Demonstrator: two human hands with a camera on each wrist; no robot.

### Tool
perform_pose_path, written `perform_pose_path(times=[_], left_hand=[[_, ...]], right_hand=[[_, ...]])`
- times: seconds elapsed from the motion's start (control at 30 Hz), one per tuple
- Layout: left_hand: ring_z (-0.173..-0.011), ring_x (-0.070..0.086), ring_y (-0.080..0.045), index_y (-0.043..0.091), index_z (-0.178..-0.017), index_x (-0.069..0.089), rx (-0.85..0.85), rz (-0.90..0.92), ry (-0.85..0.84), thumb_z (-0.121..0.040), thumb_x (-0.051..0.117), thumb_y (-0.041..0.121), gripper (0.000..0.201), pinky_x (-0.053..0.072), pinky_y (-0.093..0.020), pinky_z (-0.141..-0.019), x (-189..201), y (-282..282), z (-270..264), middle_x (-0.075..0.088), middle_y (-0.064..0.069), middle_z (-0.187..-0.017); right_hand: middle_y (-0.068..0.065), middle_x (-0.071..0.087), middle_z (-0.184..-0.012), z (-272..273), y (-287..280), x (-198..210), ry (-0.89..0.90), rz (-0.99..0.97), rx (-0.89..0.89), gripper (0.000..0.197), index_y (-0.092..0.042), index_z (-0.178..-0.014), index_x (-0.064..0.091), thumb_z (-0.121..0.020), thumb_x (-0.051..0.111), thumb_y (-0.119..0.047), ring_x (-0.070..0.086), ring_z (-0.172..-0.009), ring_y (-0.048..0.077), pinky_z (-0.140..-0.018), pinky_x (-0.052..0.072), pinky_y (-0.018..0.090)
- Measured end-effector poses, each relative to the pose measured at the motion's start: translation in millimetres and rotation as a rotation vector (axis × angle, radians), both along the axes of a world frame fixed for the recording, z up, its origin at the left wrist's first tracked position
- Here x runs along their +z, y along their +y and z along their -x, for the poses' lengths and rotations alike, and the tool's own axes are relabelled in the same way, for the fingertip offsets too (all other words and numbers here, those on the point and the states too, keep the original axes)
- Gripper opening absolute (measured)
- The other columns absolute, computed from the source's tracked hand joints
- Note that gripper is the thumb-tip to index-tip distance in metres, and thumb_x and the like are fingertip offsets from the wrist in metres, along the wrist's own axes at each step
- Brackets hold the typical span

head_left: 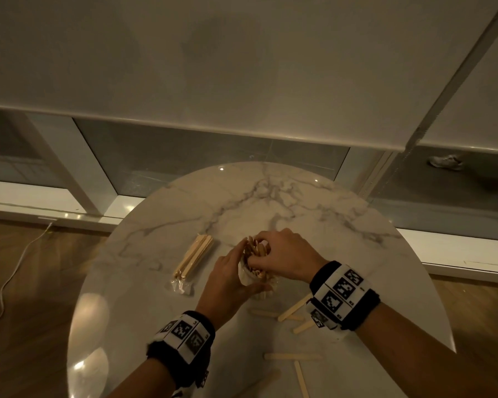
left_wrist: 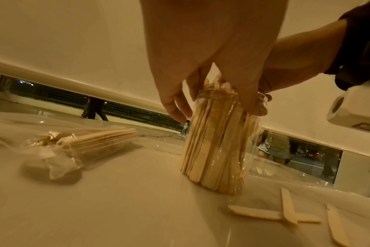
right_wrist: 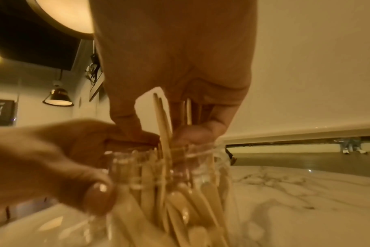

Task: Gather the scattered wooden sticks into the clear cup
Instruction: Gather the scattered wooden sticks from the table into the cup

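Note:
The clear cup (head_left: 249, 278) stands on the round marble table (head_left: 299, 202), packed with upright wooden sticks (left_wrist: 211, 142). My left hand (head_left: 233, 271) grips the cup from the left; its fingers (left_wrist: 175, 107) lie on one side of the rim and its thumb (right_wrist: 99, 193) on the wall. Right above the cup's mouth, my right hand (head_left: 273, 251) pinches a few sticks (right_wrist: 164, 120) whose lower ends are inside the cup. Several loose sticks (head_left: 293, 307) lie flat on the table near me, to the right of the cup (left_wrist: 213, 117).
A clear plastic bag of sticks (head_left: 194, 257) lies on the table left of the cup. The table's edge curves round close behind it. A white cable (head_left: 15, 268) trails on the wooden floor at the left. A window with a lowered blind is beyond the table.

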State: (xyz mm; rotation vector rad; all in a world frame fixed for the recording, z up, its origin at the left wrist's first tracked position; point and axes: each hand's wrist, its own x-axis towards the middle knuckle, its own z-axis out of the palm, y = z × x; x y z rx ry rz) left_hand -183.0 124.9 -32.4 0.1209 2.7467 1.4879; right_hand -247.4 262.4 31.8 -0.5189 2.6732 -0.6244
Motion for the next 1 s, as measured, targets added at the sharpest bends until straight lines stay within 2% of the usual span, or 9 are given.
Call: perform_pose_path(times=[0.23,0.33,0.43,0.5,0.63,0.77,0.83,0.93,1.0], left_hand=[[-0.113,0.033,0.003,0.024,-0.144,0.023,0.004,0.028,0.014,-0.068,0.078,0.037,0.095,0.028,-0.013,-0.092,7,-1,-2,0.036,0.024,-0.121],[-0.099,0.031,0.015,0.041,-0.133,0.021,-0.003,0.012,0.042,-0.068,0.078,0.035,0.087,0.032,-0.005,-0.082,8,0,-2,0.034,0.038,-0.11],[-0.1,0.033,0.011,0.048,-0.125,0.018,-0.005,0.001,0.032,-0.069,0.077,0.037,0.083,0.036,-0.014,-0.087,9,1,-2,0.032,0.042,-0.106],[-0.101,0.036,0.011,0.05,-0.126,0.02,-0.004,0.001,0.027,-0.069,0.076,0.04,0.08,0.037,-0.017,-0.092,9,0,-3,0.036,0.039,-0.11],[-0.096,0.037,0.033,0.059,-0.111,0.025,-0.003,-0.025,0.065,-0.067,0.079,0.035,0.074,0.031,0.007,-0.078,13,0,-4,0.039,0.043,-0.101],[-0.103,0.047,0.019,0.061,-0.115,0.03,0.003,-0.055,0.043,-0.066,0.078,0.041,0.072,0.042,-0.008,-0.089,10,1,-2,0.052,0.035,-0.107],[-0.102,0.046,0.019,0.06,-0.116,0.029,0.001,-0.043,0.038,-0.066,0.078,0.041,0.072,0.041,-0.01,-0.09,8,1,-2,0.05,0.036,-0.107],[-0.1,0.04,0.028,0.061,-0.112,0.028,-0.001,-0.032,0.063,-0.067,0.078,0.038,0.071,0.033,0.003,-0.084,10,1,-3,0.044,0.041,-0.102],[-0.099,0.039,0.03,0.059,-0.111,0.029,0.002,-0.036,0.064,-0.068,0.078,0.034,0.07,0.031,0.007,-0.081,9,1,-3,0.044,0.04,-0.101]], right_hand=[[0.007,0.066,-0.089,4,-9,2,-0.08,-0.065,0.038,0.033,-0.012,-0.096,0.063,-0.074,0.069,-0.037,0.062,-0.081,0.024,-0.064,0.047,0.029],[-0.001,0.056,-0.071,8,-11,-3,-0.062,-0.059,0.01,0.025,-0.014,-0.081,0.058,-0.071,0.072,-0.032,0.056,-0.068,0.019,-0.049,0.038,0.022],[0.001,0.056,-0.065,9,-11,-8,-0.045,-0.029,-0.022,0.021,-0.013,-0.072,0.059,-0.068,0.074,-0.027,0.057,-0.063,0.018,-0.046,0.037,0.022],[0.005,0.063,-0.066,11,-7,-6,-0.051,0.014,-0.027,0.018,-0.008,-0.07,0.064,-0.069,0.074,-0.023,0.062,-0.065,0.02,-0.049,0.042,0.023],[0.004,0.07,-0.085,19,5,9,0.009,0.163,-0.099,0.021,-0.011,-0.087,0.075,-0.068,0.076,-0.019,0.067,-0.076,0.015,-0.065,0.056,0.024],[-0.001,0.069,-0.084,13,8,2,-0.061,0.105,-0.034,0.02,-0.016,-0.09,0.073,-0.071,0.074,-0.022,0.064,-0.073,0.01,-0.056,0.044,0.013],[0.0,0.07,-0.089,8,5,-5,-0.087,0.075,0.013,0.024,-0.019,-0.094,0.07,-0.073,0.072,-0.03,0.065,-0.079,0.014,-0.061,0.048,0.018],[0.003,0.065,-0.108,12,7,-1,-0.046,0.044,0.005,0.043,-0.021,-0.114,0.063,-0.075,0.071,-0.038,0.063,-0.096,0.018,-0.081,0.055,0.031],[0.005,0.064,-0.11,15,9,5,0.042,0.036,-0.007,0.038,-0.021,-0.114,0.064,-0.08,0.069,-0.036,0.06,-0.103,0.018,-0.088,0.053,0.033]])
